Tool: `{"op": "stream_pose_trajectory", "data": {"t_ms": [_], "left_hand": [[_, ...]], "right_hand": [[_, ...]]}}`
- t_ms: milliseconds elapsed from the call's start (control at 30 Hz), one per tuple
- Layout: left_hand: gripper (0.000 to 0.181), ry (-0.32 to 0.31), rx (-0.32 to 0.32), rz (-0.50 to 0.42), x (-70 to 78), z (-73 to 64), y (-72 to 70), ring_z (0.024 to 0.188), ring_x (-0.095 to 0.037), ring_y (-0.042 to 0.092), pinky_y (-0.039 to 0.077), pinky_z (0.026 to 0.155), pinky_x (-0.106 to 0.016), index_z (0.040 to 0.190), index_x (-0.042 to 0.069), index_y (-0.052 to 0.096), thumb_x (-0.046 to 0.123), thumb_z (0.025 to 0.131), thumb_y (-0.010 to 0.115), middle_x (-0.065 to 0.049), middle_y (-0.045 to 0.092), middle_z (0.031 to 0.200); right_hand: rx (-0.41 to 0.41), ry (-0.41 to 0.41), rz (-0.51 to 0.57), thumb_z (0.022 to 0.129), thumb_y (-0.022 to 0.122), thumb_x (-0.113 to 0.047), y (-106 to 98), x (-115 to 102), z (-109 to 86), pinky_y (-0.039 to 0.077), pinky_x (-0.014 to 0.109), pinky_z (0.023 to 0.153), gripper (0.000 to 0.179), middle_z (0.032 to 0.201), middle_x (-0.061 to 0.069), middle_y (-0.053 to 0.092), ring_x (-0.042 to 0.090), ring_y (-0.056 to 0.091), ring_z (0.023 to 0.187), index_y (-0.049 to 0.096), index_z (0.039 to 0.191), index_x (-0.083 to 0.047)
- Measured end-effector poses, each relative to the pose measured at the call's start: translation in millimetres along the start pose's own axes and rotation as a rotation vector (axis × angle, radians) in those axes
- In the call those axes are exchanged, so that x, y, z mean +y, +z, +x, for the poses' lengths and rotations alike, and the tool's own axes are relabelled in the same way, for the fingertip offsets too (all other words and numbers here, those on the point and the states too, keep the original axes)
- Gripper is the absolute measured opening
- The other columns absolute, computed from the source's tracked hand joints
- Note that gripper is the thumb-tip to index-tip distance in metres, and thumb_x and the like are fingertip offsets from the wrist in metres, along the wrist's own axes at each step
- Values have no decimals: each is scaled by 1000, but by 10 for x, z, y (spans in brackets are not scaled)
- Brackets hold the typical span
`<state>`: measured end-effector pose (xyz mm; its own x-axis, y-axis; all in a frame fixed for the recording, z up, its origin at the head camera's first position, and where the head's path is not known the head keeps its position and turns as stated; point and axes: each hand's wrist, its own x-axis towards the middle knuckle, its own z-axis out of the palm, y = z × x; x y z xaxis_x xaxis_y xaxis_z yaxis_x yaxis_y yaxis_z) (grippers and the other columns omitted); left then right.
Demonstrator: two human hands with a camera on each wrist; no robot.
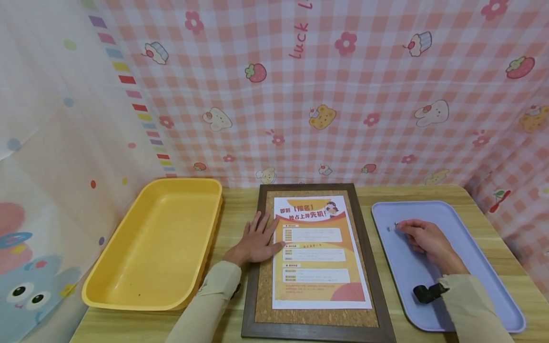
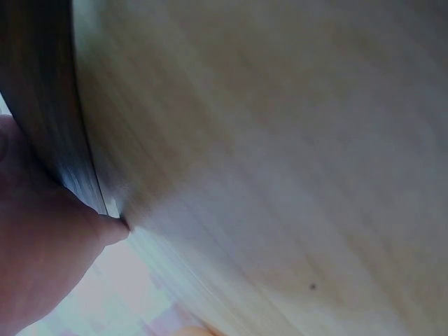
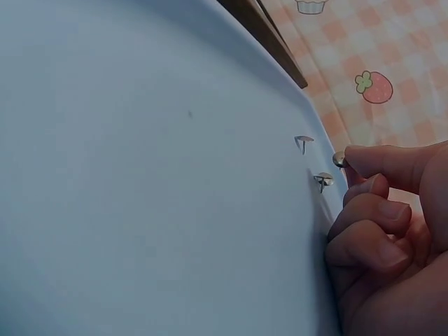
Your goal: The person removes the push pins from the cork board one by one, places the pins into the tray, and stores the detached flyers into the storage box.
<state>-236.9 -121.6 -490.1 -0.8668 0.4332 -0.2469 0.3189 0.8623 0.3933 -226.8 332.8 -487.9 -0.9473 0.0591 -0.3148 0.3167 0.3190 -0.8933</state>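
Note:
My left hand (image 1: 255, 240) lies spread across the left side of a dark-framed corkboard (image 1: 263, 305), its fingertips reaching the edge of a printed poster (image 1: 315, 255). The poster lies on the cork, orange and white with red lettering. Over the lilac tray (image 1: 411, 295), my right hand (image 1: 429, 243) pinches a thumbtack (image 3: 339, 159) between thumb and forefinger, the other fingers curled in. Two more metal thumbtacks, one (image 3: 304, 142) farther off and one (image 3: 323, 180) nearer the fingers, sit on the tray with pins showing. The left wrist view shows mostly the tabletop beside the frame.
A deep yellow tray (image 1: 160, 243) stands on the wooden table (image 1: 231, 219) left of the corkboard. Behind the table hangs a pink checked curtain (image 1: 279, 95); a white patterned cloth (image 1: 47, 143) hangs on the left. A black wrist camera (image 1: 424, 294) sticks out over the lilac tray.

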Motion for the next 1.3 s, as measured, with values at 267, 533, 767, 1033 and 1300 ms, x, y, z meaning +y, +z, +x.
{"op": "stream_pose_trajectory", "data": {"t_ms": [267,533,767,1033,1300], "left_hand": [[79,3,15,-4,-63,39,69,151,-28,-19,-3,119,-60,161,23,3,58,101,39,-7,-10,166],[79,5,1,-15,-53,31,57,151,-29,-19,-4,119,-59,161,21,3,57,101,40,-8,-11,167],[79,-1,7,-8,-62,52,79,151,-28,-20,-4,119,-59,161,24,2,58,101,39,-6,-11,166],[80,1,14,-13,-68,60,78,151,-27,-19,-5,119,-59,161,24,1,59,100,40,-6,-11,166],[79,-4,10,-23,-50,29,47,151,-27,-19,-5,119,-59,161,22,3,58,101,40,-6,-10,167]], "right_hand": [[-7,8,-11,99,58,-21,-22,5,3,36,22,48,15,66,-12,50,4,40,51,72,96,-19],[8,13,-35,100,58,-22,-12,13,8,36,23,48,16,66,-11,49,4,41,51,70,101,-10],[23,8,-55,100,58,-21,1,10,-4,37,23,47,20,65,-10,50,5,42,50,68,103,-4],[43,-4,-83,100,57,-20,2,19,-14,39,24,48,25,66,-9,52,5,44,51,70,105,1],[54,-5,-78,101,55,-20,20,18,-21,41,24,49,26,69,-8,54,5,46,53,67,105,2]]}}
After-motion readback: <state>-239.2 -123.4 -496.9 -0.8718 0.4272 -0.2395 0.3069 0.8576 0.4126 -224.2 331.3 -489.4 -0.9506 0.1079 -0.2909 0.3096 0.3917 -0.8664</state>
